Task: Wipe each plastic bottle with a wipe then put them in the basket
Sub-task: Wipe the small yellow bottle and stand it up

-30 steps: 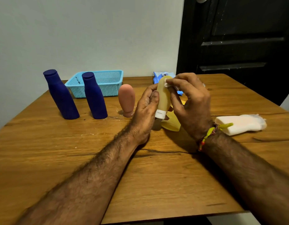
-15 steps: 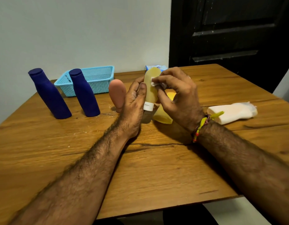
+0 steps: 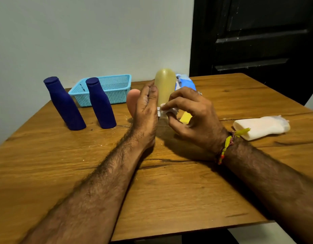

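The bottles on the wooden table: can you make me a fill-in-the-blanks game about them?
1. The left hand holds the yellowish plastic bottle while the right hand rubs it with a white ____.
2. The number of dark blue plastic bottles standing upright is ____.
3. The light blue mesh basket holds ____ bottles.
4. The white plastic bottle is ____ on its side.

Missing words: wipe; two; no; lying

Home room, wooden table (image 3: 169, 191), plain wall (image 3: 90, 36), dark panelled door (image 3: 257, 36)
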